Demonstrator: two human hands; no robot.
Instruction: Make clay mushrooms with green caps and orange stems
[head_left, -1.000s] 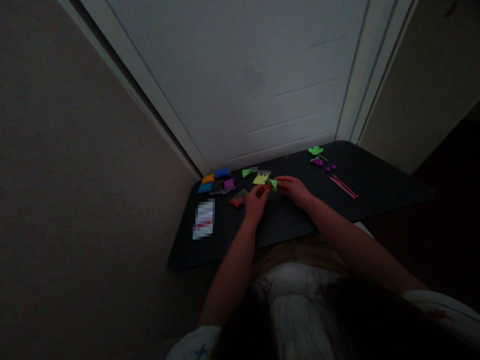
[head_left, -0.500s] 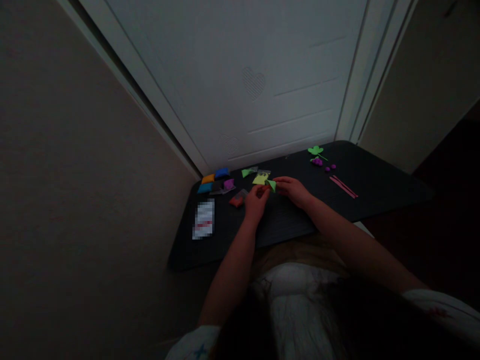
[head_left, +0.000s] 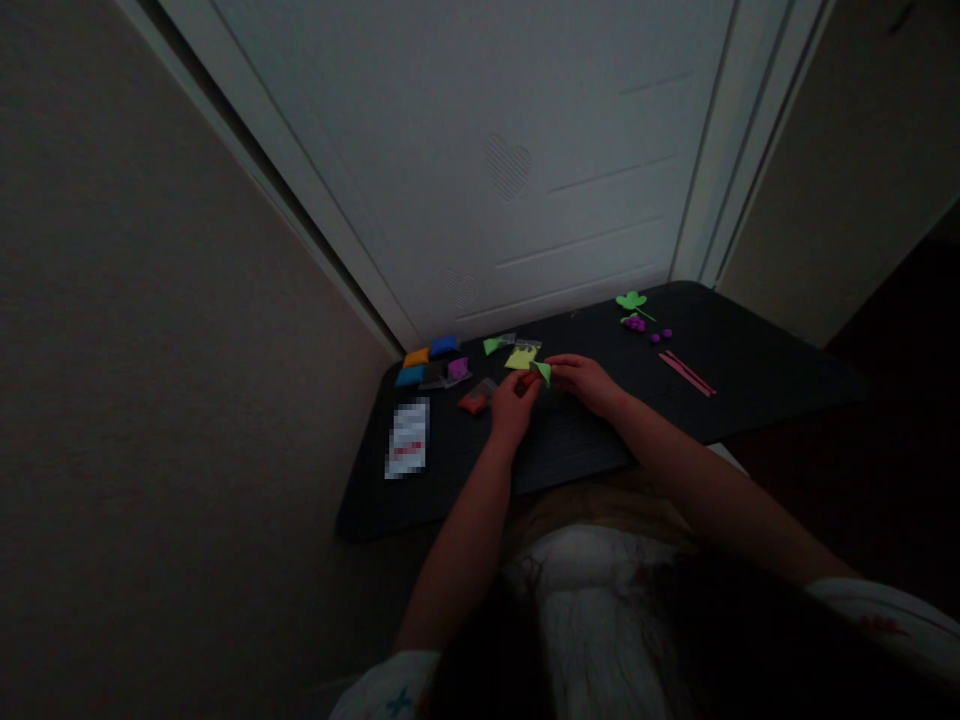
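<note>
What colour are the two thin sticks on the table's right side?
The sticks are pink, in the head view.

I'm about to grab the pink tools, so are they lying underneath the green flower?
No, the pink tools lie apart from the green flower, nearer the person, with bare tabletop between.

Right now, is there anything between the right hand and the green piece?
Nothing visible stands between the right hand and the green piece: the fingertips are right at it. The left hand is on the opposite side.
</note>
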